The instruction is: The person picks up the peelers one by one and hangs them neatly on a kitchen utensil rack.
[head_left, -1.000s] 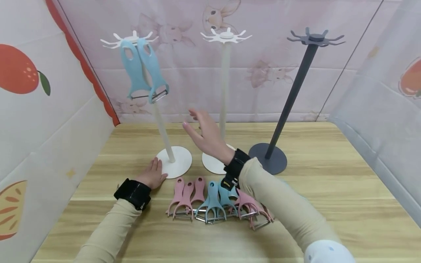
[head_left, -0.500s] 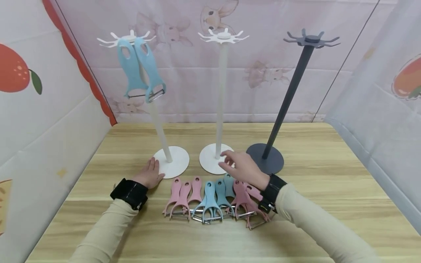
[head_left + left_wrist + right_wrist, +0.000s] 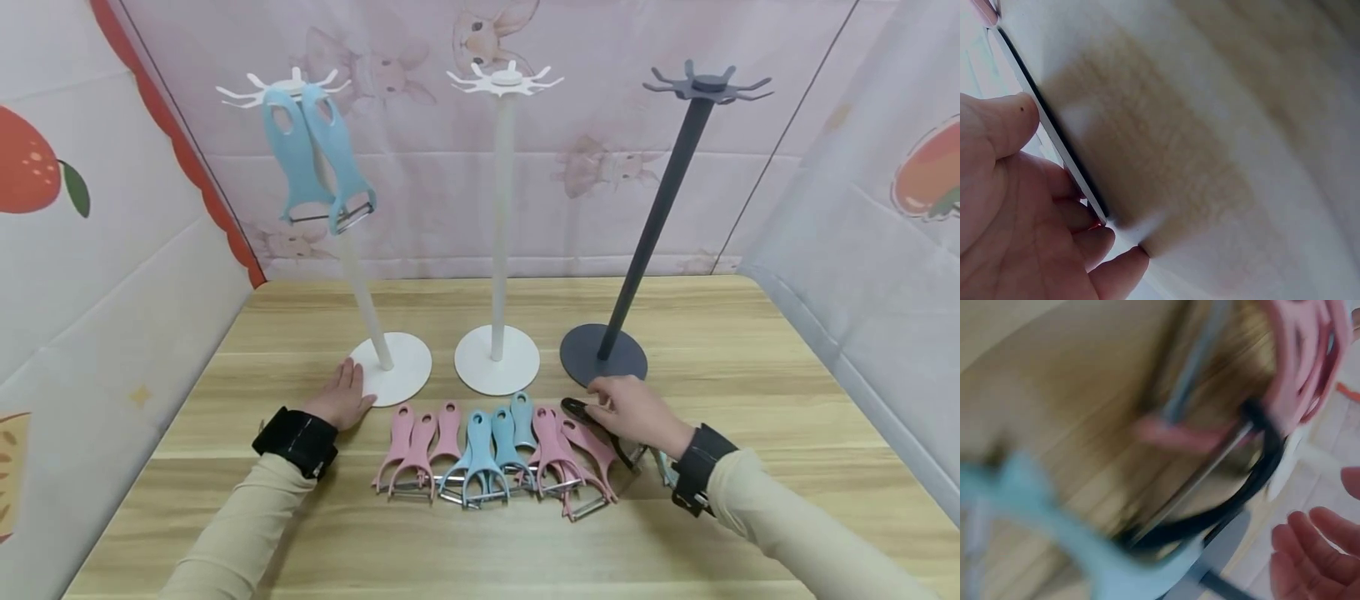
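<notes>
My left hand (image 3: 341, 400) lies on the edge of the left white stand's round base (image 3: 401, 375); in the left wrist view, the fingertips (image 3: 1094, 244) lie along its rim. Two light blue peelers (image 3: 337, 158) hang from that stand's hooks. My right hand (image 3: 633, 412) is over a black peeler (image 3: 581, 410), thumb beside its handle. In the right wrist view, the fingers (image 3: 1316, 556) are loosely bent and apart from the peeler's black frame. Pink peelers (image 3: 423, 433) and blue peelers (image 3: 480, 433) lie in a row between the hands.
A second white stand (image 3: 500, 225) and a dark grey stand (image 3: 660, 217) rise behind the row, both with bare hooks. Another light blue peeler (image 3: 1054, 519) lies under my right wrist. Printed cloth walls (image 3: 427, 183) enclose the wooden table (image 3: 480, 558).
My right hand has moved right and down from beside the middle stand to the black peeler. My left hand has stayed on the base. The hanging peelers keep their places.
</notes>
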{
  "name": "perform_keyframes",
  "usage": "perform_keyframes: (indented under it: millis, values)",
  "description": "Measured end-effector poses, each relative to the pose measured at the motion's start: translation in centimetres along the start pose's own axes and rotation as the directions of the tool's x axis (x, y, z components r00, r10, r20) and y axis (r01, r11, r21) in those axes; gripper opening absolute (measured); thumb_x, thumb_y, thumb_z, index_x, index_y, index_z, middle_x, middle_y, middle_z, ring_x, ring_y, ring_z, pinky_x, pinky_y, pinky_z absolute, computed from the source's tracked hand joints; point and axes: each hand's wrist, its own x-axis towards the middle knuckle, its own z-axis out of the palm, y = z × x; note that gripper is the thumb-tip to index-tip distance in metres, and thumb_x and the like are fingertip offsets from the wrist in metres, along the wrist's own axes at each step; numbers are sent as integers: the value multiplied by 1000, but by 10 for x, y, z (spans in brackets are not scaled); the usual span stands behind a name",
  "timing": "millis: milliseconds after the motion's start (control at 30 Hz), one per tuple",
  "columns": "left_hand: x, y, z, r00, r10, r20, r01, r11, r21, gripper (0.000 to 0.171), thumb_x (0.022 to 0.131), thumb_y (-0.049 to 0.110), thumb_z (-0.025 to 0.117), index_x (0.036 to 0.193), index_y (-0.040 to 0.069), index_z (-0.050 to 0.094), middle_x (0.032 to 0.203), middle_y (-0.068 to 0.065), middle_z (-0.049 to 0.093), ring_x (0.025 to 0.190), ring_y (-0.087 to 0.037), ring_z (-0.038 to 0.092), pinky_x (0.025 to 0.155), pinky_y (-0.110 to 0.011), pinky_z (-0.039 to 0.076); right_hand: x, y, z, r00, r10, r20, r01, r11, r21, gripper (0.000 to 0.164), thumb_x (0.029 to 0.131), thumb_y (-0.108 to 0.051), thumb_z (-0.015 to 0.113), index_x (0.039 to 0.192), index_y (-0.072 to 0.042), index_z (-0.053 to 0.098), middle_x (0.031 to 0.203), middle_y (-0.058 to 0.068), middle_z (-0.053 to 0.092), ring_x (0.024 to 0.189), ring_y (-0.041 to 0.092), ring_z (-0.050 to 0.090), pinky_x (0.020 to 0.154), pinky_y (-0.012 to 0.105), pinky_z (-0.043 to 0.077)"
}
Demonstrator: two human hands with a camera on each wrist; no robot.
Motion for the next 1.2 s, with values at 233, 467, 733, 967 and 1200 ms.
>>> perform_keyframes:
  millis: [233,467,733,967,1200]
  values:
    - [0,1,1,1000,8,-6,-8,1000,0,61,97,19,39,131,-25,14,138,-42,5,129,-51,8,106,-52,15,-17,14,0,985,96,143,-82,992,-99,37,74,-28,74,94,1,63,72,3,60,61,13,53,53,29,45]
    - [0,-1,-1,1000,-1,0,1,1000,-17,61,97,19,39,132,-24,14,139,-42,3,130,-50,7,106,-51,14,-15,14,6,981,117,153,-103,990,-92,26,74,-23,74,86,-2,65,65,-1,55,54,9,46,47,26,40]
    - [-1,2,-2,1000,-13,7,14,1000,-16,61,98,20,37,133,-23,13,140,-40,3,131,-49,7,107,-50,14,-9,15,15,988,104,113,-95,992,-81,14,73,-16,72,76,-5,64,61,-3,49,53,10,43,44,24,35]
    - [-2,1,-1,1000,2,-12,-2,1000,-6,61,97,20,39,131,-25,15,139,-42,5,129,-51,8,106,-51,15,-1,1,6,998,60,-11,-60,998,-2,21,75,-11,70,91,1,66,60,-3,48,51,8,40,45,23,33]
    - [1,-1,3,1000,0,-10,0,1000,1,60,97,19,37,132,-24,15,140,-41,4,130,-49,7,107,-50,14,17,-23,-2,995,3,-99,3,998,61,20,77,-13,71,93,-2,66,73,1,62,60,10,51,54,27,44]
